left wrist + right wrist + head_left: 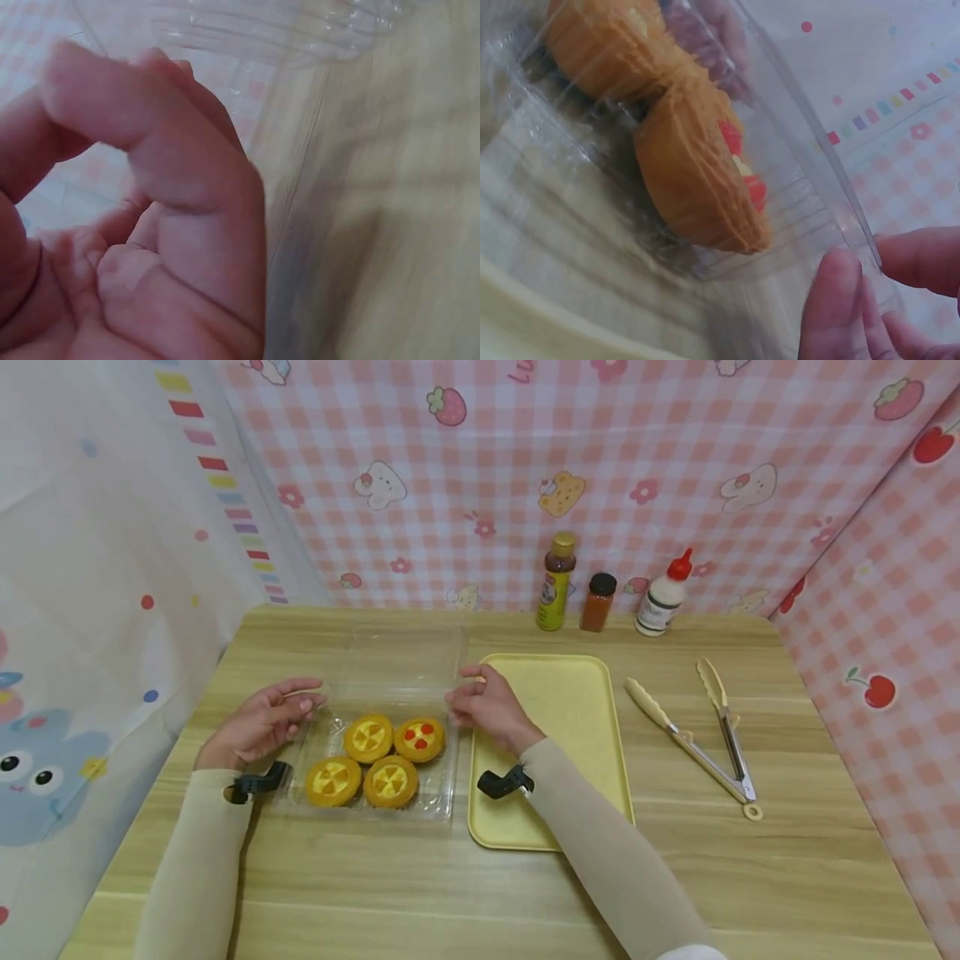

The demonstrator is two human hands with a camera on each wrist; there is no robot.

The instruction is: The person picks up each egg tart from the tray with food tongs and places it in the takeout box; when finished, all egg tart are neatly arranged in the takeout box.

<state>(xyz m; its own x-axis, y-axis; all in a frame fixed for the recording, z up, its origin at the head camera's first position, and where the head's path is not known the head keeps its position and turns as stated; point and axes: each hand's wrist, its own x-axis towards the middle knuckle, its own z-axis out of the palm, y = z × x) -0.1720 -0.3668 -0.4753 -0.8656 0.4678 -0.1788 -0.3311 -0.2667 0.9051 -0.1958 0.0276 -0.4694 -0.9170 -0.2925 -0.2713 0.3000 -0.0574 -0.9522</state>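
Observation:
A clear hinged plastic box [435, 806] stands on the table, its lid [405, 660] folded back toward the wall. Inside lie several egg tarts [390, 781]; one tart [419, 740] carries red pieces on top, and the others show yellow wedge patterns. My left hand [262, 722] is at the box's back left corner, thumb and index finger bent around the clear edge; the contact itself is hard to see. At the back right corner, my right hand [491, 706] pinches the clear rim between thumb and finger. The red-topped tart [697, 172] sits close to that hand.
A pale yellow tray [551, 831] lies right of the box, under my right forearm. Farther right rest open tongs [727, 743]. Along the back stand a yellow-labelled bottle [555, 589], a black-capped jar [597, 606] and a red-tipped squeeze bottle [660, 602].

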